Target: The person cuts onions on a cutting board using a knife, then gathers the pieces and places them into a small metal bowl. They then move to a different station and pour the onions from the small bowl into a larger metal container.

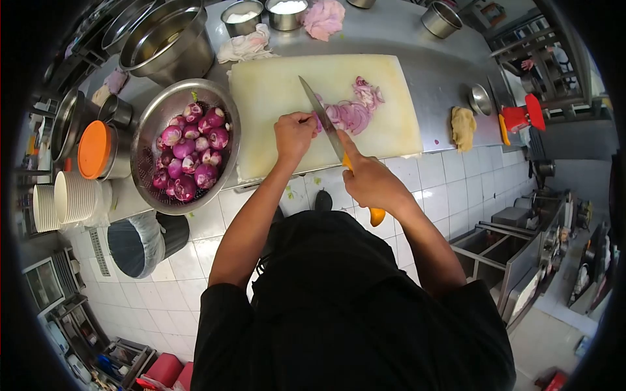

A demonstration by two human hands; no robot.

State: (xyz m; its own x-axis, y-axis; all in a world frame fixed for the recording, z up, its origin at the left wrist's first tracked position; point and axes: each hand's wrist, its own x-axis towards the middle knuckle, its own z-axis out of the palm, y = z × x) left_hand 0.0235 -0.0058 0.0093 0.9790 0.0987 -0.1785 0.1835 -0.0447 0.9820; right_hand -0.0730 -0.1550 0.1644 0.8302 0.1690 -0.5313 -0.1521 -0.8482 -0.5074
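My right hand (377,184) is wrapped around the orange handle of a kitchen knife (318,109). Its long blade slants across the cutting board (267,85), tip pointing away from me. Just left of the blade, my left hand (296,135) has its fingertips closed on a piece of red onion (317,125), mostly hidden by the fingers. Thin slices of red onion (352,116) lie to the right of the blade, with more chopped bits behind them. On the left, a perforated steel colander (145,156) holds several peeled red onions (186,148).
A large steel pot (171,49), white-filled containers (242,18) and cloths (248,45) stand along the back. On the right are a yellowish cloth (463,129), a small bowl (480,100) and a red-and-orange tool (523,116). A lined bin (135,244) stands below left.
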